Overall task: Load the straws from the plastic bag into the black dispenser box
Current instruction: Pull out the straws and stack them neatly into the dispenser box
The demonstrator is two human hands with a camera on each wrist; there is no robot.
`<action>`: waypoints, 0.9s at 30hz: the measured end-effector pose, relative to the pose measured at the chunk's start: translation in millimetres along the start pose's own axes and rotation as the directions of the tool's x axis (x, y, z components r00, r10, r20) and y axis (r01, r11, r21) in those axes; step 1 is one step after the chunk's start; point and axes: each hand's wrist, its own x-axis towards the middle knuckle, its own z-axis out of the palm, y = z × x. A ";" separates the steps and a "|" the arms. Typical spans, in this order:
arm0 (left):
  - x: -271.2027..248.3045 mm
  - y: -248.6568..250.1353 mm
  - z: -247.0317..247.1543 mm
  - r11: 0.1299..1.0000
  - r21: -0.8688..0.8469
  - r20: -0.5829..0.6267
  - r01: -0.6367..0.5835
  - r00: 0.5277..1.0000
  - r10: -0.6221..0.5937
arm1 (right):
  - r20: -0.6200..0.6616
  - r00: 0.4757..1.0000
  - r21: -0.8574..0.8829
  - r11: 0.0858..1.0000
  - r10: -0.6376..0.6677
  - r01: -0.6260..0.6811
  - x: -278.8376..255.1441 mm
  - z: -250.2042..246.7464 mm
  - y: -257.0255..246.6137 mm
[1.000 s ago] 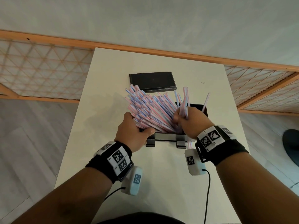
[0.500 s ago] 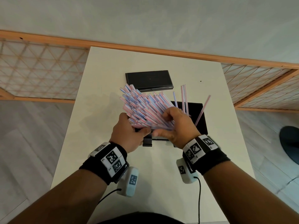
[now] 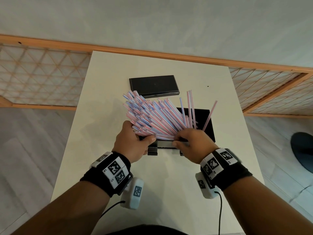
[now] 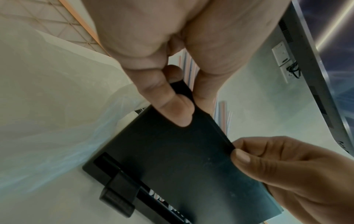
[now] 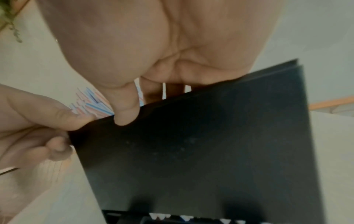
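A thick bundle of pink-and-blue striped straws [image 3: 152, 116] fans up and to the left out of the open black dispenser box [image 3: 207, 122] on the white table [image 3: 169, 184]. My left hand [image 3: 135, 141] grips the bundle's lower left side, thumb across the front. My right hand [image 3: 189, 141] curls over the straws' lower ends at the box's front edge. A few straws [image 3: 190, 107] stand apart and upright on the right. In the left wrist view a clear plastic bag [image 4: 53, 128] lies left of the box front [image 4: 172, 166]. In the right wrist view my thumb touches the box's top edge [image 5: 210, 94].
The box's flat black lid [image 3: 153, 85] lies on the table behind the straws. A wooden lattice rail [image 3: 42, 78] runs past the table's far edge on both sides. A dark round object [image 3: 303, 150] sits on the floor at right.
My right hand has left the upright straws on the right and come down onto the bundle's base beside my left thumb. The bundle leans a little further left.
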 end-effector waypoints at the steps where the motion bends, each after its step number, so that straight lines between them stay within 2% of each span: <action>1: -0.2 0.2 -0.1 1.000 -0.002 0.001 -0.003 1.000 0.003 | -0.024 0.999 0.016 1.000 -0.021 0.021 -0.2 1.4 -3.3; 4: 0.1 -1.3 0.4 1.000 0.007 0.000 -0.011 1.000 0.011 | -0.037 0.996 -0.028 0.997 -0.080 0.079 -0.9 6.8 -13.0; 6: 0.2 -1.6 0.1 1.000 0.006 -0.004 -0.006 1.000 0.006 | -0.089 0.994 -0.035 0.998 -0.063 0.060 -2.3 1.5 -15.8; 8: 0.0 -0.7 -0.1 1.000 0.004 0.006 -0.006 1.000 0.006 | -0.287 0.956 -0.006 0.998 0.062 -0.066 -2.6 -18.6 -14.0; 10: -0.6 -0.1 -0.3 1.000 0.002 0.010 -0.012 1.000 0.012 | -0.442 0.855 0.064 0.961 0.270 -0.270 -0.2 -47.6 -1.6; 11: -0.9 -0.1 -0.4 1.000 0.004 0.010 -0.014 1.000 0.014 | -0.434 0.825 0.077 0.927 0.362 -0.367 2.1 -62.8 5.8; 13: -1.2 0.4 -0.5 1.000 0.010 0.010 -0.018 1.000 0.018 | -0.281 0.826 -0.030 0.856 0.489 -0.517 7.8 -90.2 18.0; 14: -1.1 0.5 -0.4 1.000 0.015 0.011 -0.019 1.000 0.019 | -0.191 0.828 -0.110 0.826 0.527 -0.552 11.3 -101.3 20.8; 15: -0.8 0.7 -0.4 1.000 0.020 0.011 -0.020 1.000 0.020 | -0.123 0.828 -0.179 0.808 0.547 -0.561 15.6 -110.3 21.6; 17: -0.1 1.1 0.0 1.000 0.024 0.007 -0.017 1.000 0.017 | -0.069 0.840 -0.287 0.796 0.538 -0.533 25.8 -121.8 20.2; 22: -0.5 0.9 0.6 0.999 0.034 0.000 -0.015 1.000 0.015 | -0.079 0.879 -0.526 0.729 0.471 -0.438 53.5 -119.4 17.8; 25: -0.9 1.6 0.2 1.000 0.026 0.004 -0.010 1.000 0.010 | -0.080 0.910 -0.455 0.797 0.408 -0.397 56.9 -115.7 13.8; 27: -0.5 2.0 0.3 1.000 0.020 0.007 -0.001 1.000 0.001 | -0.098 0.949 -0.366 0.876 0.298 -0.313 52.7 -115.9 0.6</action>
